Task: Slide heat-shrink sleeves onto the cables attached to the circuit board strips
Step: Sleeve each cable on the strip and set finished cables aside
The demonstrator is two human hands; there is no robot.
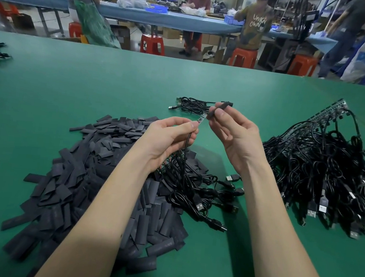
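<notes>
1. Fingers of the left hand (172, 135) pinch a strip (202, 119), its cable (186, 152) hanging below.
2. Right hand (230, 130) pinches a sleeve (218, 110) at the strip's tip, both raised above the table (92, 87).
3. Overlap unclear (fingers cover it).

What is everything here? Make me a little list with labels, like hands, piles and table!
left hand: pinches a black cable with a small circuit board at its tip
right hand: pinches a black sleeve, its end at the board
sleeve pile: under the left arm
cable bundle: at right
table: green
</notes>
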